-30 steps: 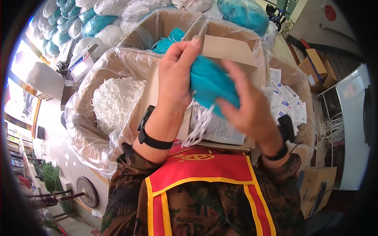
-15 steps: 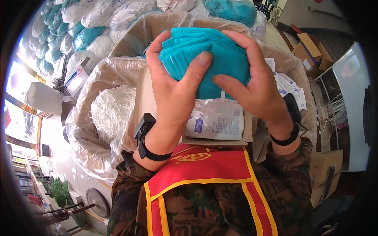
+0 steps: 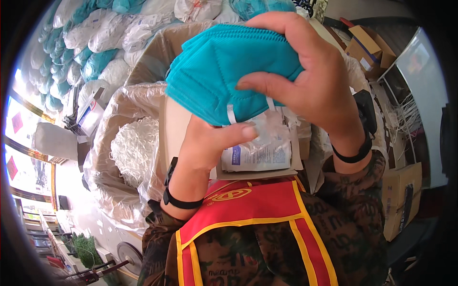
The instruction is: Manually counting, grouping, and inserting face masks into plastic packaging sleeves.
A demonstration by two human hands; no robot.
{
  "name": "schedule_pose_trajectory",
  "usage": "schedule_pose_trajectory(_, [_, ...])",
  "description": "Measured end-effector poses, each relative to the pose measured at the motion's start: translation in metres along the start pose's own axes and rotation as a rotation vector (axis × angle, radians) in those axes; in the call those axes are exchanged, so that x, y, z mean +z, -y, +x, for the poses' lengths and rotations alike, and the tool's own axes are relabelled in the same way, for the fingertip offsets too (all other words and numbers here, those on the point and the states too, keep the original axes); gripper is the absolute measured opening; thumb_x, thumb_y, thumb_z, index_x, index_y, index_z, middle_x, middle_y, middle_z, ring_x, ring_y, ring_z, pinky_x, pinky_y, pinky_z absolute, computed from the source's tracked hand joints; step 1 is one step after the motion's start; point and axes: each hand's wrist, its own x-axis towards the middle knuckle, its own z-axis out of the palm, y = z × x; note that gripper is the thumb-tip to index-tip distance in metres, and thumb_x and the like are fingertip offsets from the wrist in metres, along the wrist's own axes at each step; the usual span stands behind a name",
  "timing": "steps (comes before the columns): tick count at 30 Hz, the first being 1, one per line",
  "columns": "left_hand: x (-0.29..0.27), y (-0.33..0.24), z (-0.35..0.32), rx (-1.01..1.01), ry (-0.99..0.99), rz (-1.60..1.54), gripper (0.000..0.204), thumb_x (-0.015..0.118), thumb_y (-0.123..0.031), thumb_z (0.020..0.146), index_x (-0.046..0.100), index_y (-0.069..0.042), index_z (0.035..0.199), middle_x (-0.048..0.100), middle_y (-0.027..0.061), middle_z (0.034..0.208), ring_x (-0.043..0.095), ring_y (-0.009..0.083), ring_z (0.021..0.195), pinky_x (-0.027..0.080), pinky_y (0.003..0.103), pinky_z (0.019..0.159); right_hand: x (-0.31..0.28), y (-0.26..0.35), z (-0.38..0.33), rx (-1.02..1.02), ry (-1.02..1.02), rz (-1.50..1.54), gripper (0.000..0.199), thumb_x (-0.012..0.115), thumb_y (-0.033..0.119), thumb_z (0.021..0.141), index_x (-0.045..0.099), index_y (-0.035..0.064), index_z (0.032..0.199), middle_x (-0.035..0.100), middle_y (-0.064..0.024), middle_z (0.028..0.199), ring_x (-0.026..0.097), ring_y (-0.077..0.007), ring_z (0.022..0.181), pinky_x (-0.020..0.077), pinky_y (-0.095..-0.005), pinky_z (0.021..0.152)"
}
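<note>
While the right hand (image 3: pixel 317 81) clamps teal masks (image 3: pixel 210 71), they hide the left hand's (image 3: pixel 205 143) fingers, its hold unclear.

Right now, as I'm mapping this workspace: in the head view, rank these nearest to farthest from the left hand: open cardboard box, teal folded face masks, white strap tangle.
1. Teal folded face masks: directly above the left hand, overlapping it.
2. White strap tangle: to its left.
3. Open cardboard box: far upper right.

The left hand (image 3: pixel 202 140) has its fingers mostly hidden behind the teal mask stack (image 3: pixel 214 71).
</note>
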Motion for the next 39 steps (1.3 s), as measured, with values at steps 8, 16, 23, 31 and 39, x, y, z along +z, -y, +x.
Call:
schedule_pose_trajectory(8, [-0.011,0.01,-0.006,-0.095,0.015,-0.313,0.062,0.084,-0.02,0.072,0.053,-0.002,0.121,0.063,0.007,0.096,0.062,0.015,0.068,0.053,0.027,0.055,-0.005,0.003,-0.001,0.156,0.097,0.32,0.053,0.083,0.009,0.073,0.058,0.0049,0.119,0.064,-0.004,0.106,0.061,-0.0119,0.096,0.0504,-0.0264,0.082])
schedule_pose_trajectory(16, [-0.008,0.02,-0.012,-0.161,0.071,-0.254,0.051,0.081,-0.024,0.077,0.055,-0.005,0.117,0.064,0.0063,0.083,0.049,0.0064,0.051,0.034,0.019,0.042,-0.004,0.002,-0.003,0.096,0.134,0.074,0.056,0.084,0.01,0.072,0.057,0.0052,0.12,0.064,-0.0042,0.109,0.061,-0.0136,0.096,0.0504,-0.0273,0.084])
schedule_pose_trajectory(23, [-0.009,0.002,-0.011,-0.076,-0.055,-0.029,0.043,0.071,-0.019,0.086,0.054,-0.001,0.122,0.067,0.0109,0.081,0.038,0.0028,0.045,0.026,0.017,0.039,-0.003,-0.02,-0.015,0.199,0.078,0.677,0.079,0.085,0.01,0.07,0.046,0.0047,0.137,0.056,-0.007,0.127,0.054,-0.0167,0.117,0.0438,-0.0313,0.098])
schedule_pose_trajectory(31, [-0.007,-0.012,-0.001,-0.04,-0.063,0.13,0.046,0.073,-0.013,0.085,0.056,-0.002,0.126,0.059,0.0002,0.075,0.042,0.0036,0.048,0.029,0.02,0.041,0.037,-0.031,-0.065,0.618,0.334,1.024,0.082,0.084,0.0,0.068,0.043,0.0068,0.139,0.054,-0.0034,0.13,0.053,-0.0163,0.116,0.0452,-0.0314,0.097])
schedule_pose_trajectory(39, [-0.04,-0.044,-0.007,-0.013,-0.11,0.314,0.048,0.061,-0.036,0.093,0.054,0.007,0.114,0.069,0.021,0.083,0.037,0.0034,0.039,0.027,0.017,0.038,0.018,-0.039,-0.059,0.455,0.325,0.474,0.017,0.061,0.006,0.09,0.063,0.0019,0.106,0.064,-0.0066,0.086,0.061,-0.015,0.081,0.0475,-0.029,0.072])
